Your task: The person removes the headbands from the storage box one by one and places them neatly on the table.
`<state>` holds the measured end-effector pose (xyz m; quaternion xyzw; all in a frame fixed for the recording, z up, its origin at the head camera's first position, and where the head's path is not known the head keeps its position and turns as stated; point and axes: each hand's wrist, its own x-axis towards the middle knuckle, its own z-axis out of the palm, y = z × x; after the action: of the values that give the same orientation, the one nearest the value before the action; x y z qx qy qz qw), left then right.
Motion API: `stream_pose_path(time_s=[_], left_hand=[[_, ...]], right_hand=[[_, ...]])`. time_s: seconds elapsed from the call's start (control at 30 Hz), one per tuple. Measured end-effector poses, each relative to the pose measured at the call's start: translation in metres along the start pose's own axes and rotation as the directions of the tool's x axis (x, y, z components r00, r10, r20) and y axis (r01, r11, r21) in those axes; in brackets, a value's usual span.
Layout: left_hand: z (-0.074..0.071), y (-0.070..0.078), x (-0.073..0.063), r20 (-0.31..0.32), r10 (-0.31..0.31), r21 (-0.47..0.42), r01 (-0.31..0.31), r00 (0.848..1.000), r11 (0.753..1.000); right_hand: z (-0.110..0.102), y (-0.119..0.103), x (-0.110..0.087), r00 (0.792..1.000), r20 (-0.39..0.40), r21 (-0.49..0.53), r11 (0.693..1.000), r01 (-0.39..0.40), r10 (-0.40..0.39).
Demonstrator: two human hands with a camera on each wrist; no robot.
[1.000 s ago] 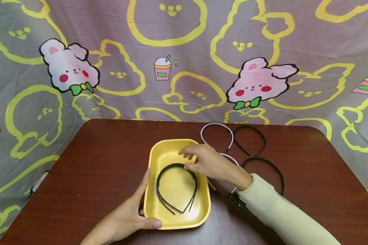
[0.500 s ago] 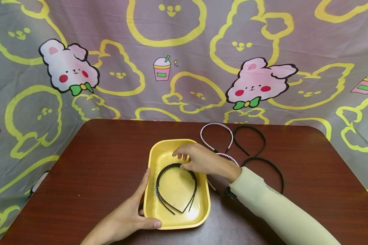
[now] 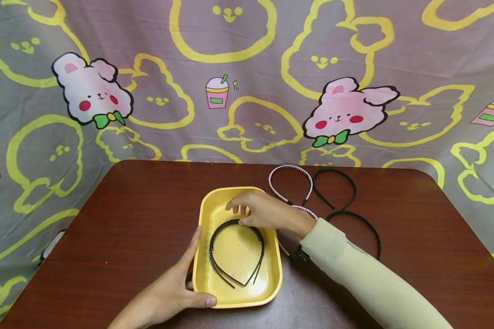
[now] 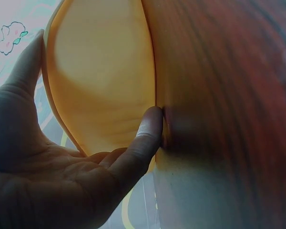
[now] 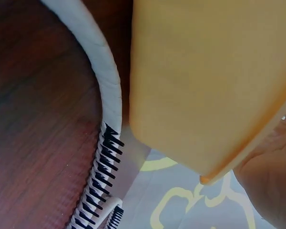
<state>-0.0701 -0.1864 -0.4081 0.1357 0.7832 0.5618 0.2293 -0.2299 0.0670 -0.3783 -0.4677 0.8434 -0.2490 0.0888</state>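
At the table's middle stands a yellow plastic tray [image 3: 235,256]. My left hand [image 3: 158,290] grips its left side, the thumb lying over the near corner's rim; in the left wrist view the digits of the left hand [image 4: 76,186] span the tray's wall. Two thin black toothed headbands [image 3: 212,242] lie overlapping inside. Reaching over the tray's right rim, my right hand [image 3: 263,211] hovers by the headbands' curved top with loosely bent fingers and nothing in its grasp. The right wrist view shows the tray's outer wall [image 5: 205,81] and part of the right hand [image 5: 271,171].
Right of the tray lie a white headband [image 3: 312,183], a black headband [image 3: 355,187], another black headband [image 3: 360,216] and a pinkish-white headband [image 3: 306,210] half hidden by the right arm. A patterned cloth [image 3: 148,27] hangs behind the wooden table [image 3: 140,219].
My right hand and forearm have drifted left over the tray. The left hand, tray and headbands stay where they were.
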Motion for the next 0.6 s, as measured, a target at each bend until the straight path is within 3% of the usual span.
stream_pose_path(time_s=[0.3,0.6], left_hand=[[-0.0010,-0.0009,0.0014,0.003,0.007,-0.020,-0.007,1.000,1.000],[-0.0010,-0.0012,0.0023,0.014,0.003,-0.037,-0.003,1.000,0.999]], right_hand=[[0.0042,0.0030,0.0064,0.998,0.055,-0.014,1.000,-0.019,0.020],[0.0092,0.0041,0.0077,0.998,0.051,-0.031,0.999,-0.021,0.023]])
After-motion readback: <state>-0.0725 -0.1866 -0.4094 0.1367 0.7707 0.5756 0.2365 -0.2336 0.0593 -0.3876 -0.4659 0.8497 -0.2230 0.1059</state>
